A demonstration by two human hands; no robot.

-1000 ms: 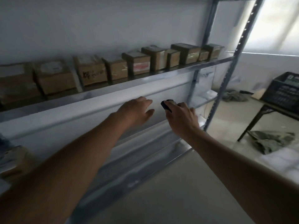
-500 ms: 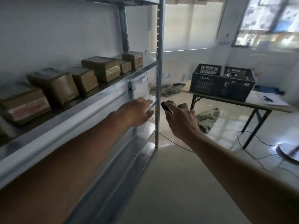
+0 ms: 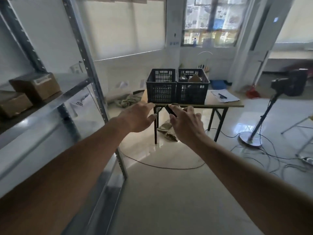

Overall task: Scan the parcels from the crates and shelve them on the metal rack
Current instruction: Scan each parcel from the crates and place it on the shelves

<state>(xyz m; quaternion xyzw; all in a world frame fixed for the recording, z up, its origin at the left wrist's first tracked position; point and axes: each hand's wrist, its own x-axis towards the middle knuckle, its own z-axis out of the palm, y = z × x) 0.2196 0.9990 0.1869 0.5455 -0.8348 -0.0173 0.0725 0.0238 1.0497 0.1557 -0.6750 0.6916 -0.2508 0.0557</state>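
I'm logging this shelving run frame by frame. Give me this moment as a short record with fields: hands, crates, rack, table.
left hand: left hand holds nothing, fingers relaxed, reaching forward
right hand: right hand grips a dark scanner
crates: two black crates side by side on the table, parcels showing in the right one
rack: metal rack at left, two cardboard parcels visible on its shelf
table: folding table, also carrying papers with a pen

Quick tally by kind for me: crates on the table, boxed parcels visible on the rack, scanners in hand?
Black crates on the table: 2
Boxed parcels on the metal rack: 2
Scanner, held by the right hand: 1
Total: 5
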